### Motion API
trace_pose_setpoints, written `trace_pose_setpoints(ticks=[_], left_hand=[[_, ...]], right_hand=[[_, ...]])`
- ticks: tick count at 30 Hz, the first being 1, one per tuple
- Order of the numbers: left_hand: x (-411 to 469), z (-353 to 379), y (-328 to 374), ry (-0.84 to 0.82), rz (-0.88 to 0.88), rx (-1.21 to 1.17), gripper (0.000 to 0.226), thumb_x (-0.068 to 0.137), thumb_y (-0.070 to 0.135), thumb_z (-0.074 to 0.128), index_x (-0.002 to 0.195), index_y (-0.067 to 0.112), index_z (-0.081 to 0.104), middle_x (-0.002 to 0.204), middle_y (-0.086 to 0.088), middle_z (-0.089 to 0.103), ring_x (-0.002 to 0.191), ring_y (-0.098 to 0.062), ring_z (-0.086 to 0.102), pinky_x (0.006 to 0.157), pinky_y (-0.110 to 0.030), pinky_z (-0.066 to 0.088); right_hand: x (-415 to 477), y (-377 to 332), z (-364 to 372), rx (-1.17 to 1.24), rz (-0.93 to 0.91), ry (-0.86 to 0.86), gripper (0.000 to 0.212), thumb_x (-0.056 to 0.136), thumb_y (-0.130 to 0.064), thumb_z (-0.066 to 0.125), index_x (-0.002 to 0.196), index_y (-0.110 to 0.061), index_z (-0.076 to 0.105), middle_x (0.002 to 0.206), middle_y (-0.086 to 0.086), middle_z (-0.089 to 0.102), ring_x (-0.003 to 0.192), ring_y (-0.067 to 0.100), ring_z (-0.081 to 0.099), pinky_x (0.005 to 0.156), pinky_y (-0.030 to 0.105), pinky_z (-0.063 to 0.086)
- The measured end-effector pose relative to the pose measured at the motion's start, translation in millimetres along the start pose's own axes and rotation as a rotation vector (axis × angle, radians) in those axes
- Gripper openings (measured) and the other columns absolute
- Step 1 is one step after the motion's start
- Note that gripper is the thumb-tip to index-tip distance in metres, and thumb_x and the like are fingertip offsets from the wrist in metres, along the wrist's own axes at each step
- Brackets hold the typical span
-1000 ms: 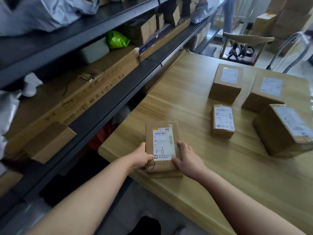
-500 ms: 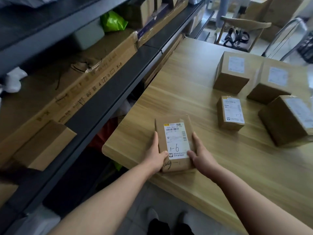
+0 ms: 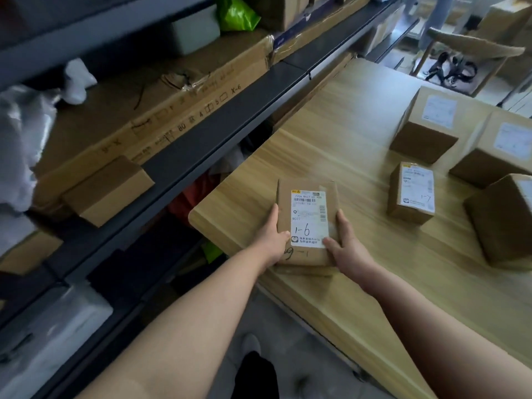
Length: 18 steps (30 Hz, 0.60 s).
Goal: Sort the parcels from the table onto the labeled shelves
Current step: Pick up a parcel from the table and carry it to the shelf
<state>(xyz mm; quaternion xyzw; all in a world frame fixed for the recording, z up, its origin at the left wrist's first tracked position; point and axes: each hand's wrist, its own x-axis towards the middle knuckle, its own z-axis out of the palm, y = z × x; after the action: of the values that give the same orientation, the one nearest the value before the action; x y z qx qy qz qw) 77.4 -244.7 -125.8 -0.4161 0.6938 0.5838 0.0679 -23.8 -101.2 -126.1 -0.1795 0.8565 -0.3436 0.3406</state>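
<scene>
A flat brown parcel (image 3: pixel 306 197) with a white label marked "1-6" lies near the left front corner of the wooden table (image 3: pixel 331 133). My left hand (image 3: pixel 272 240) grips its left edge and my right hand (image 3: pixel 344 241) grips its right edge, thumbs on top. A smaller parcel marked "1-7" (image 3: pixel 410 194) sits to the right. Three larger boxes (image 3: pixel 426 125) (image 3: pixel 501 148) (image 3: pixel 503 217) stand at the right side of the table. The dark metal shelves (image 3: pixel 201 145) run along the left.
The shelf holds a long flat carton marked "X-6" (image 3: pixel 161 110), a small brown box (image 3: pixel 106 191), a green bag (image 3: pixel 234 15) and white plastic bags (image 3: pixel 20 139). A wooden chair (image 3: pixel 466 56) stands beyond the table's far end.
Both hands have slid further along the parcel's sides and now hold it more fully. The camera has tilted down and moved closer to the shelves.
</scene>
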Motion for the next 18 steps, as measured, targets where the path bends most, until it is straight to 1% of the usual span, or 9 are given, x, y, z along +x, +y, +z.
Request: trace_pose_setpoints(ticks=[4,6,8,10,11,13,15,18], left_hand=[[-42.1,18.1,-12.4,0.087,-0.053,-0.088,0.072,0.104,0.012,0.041,0.156,0.035,-0.004,0.158,0.000,0.028,0.139,-0.019,0.034,0.112,-0.034,0.029],[-68.1,28.2,-27.2,0.135,-0.077,-0.115,0.072,0.104,0.013,0.042,0.156,0.034,-0.004,0.159,-0.001,0.026,0.140,-0.019,0.032,0.111,-0.032,0.029],[-92.9,36.9,-43.5,0.196,-0.097,-0.136,0.073,0.103,0.014,0.044,0.155,0.035,-0.003,0.158,0.000,0.028,0.136,-0.018,0.037,0.106,-0.029,0.033],[-117.3,43.7,-59.2,0.264,-0.125,-0.167,0.075,0.102,0.014,0.046,0.155,0.037,-0.002,0.155,0.002,0.034,0.126,-0.015,0.044,0.101,-0.026,0.037],[-130.2,45.9,-66.4,0.303,-0.137,-0.194,0.075,0.101,0.015,0.047,0.154,0.039,-0.001,0.154,0.003,0.036,0.121,-0.013,0.046,0.102,-0.028,0.039],[-157.1,46.5,-79.9,0.388,-0.146,-0.248,0.077,0.100,0.016,0.048,0.154,0.040,-0.001,0.153,0.005,0.038,0.118,-0.010,0.046,0.107,-0.034,0.040],[-185.9,42.9,-92.9,0.478,-0.161,-0.299,0.077,0.100,0.017,0.049,0.153,0.042,0.000,0.152,0.006,0.039,0.121,-0.010,0.046,0.109,-0.039,0.040],[-234.0,34.2,-114.4,0.621,-0.185,-0.375,0.077,0.100,0.018,0.049,0.152,0.047,-0.001,0.152,0.007,0.040,0.126,-0.017,0.049,0.108,-0.044,0.042]], right_hand=[[-15.6,14.7,-5.7,-0.041,-0.065,-0.105,0.073,0.098,-0.028,0.053,0.153,-0.040,0.006,0.152,-0.002,0.037,0.131,0.024,0.044,0.106,0.034,0.036],[-31.1,26.7,-7.6,-0.045,-0.096,-0.188,0.075,0.096,-0.032,0.056,0.150,-0.047,0.008,0.151,-0.004,0.038,0.127,0.022,0.047,0.104,0.038,0.040],[-46.8,34.7,-8.2,-0.061,-0.117,-0.267,0.075,0.094,-0.034,0.059,0.148,-0.051,0.010,0.150,-0.005,0.038,0.124,0.022,0.048,0.100,0.041,0.044],[-61.4,36.1,-5.1,-0.106,-0.165,-0.336,0.075,0.094,-0.033,0.060,0.149,-0.048,0.012,0.151,-0.003,0.037,0.127,0.023,0.047,0.101,0.038,0.043],[-68.7,34.9,-2.2,-0.136,-0.201,-0.366,0.074,0.094,-0.033,0.059,0.149,-0.047,0.012,0.151,-0.003,0.038,0.127,0.023,0.047,0.101,0.037,0.042],[-84.6,27.1,5.1,-0.198,-0.279,-0.417,0.073,0.095,-0.034,0.057,0.150,-0.047,0.011,0.149,-0.002,0.041,0.126,0.024,0.049,0.101,0.036,0.042],[-102.1,14.6,15.1,-0.264,-0.365,-0.470,0.072,0.095,-0.037,0.055,0.150,-0.048,0.008,0.148,-0.003,0.042,0.123,0.024,0.051,0.098,0.036,0.044],[-131.0,-6.7,38.8,-0.361,-0.498,-0.548,0.074,0.095,-0.042,0.053,0.149,-0.051,0.003,0.146,-0.004,0.044,0.122,0.023,0.053,0.096,0.036,0.046]])
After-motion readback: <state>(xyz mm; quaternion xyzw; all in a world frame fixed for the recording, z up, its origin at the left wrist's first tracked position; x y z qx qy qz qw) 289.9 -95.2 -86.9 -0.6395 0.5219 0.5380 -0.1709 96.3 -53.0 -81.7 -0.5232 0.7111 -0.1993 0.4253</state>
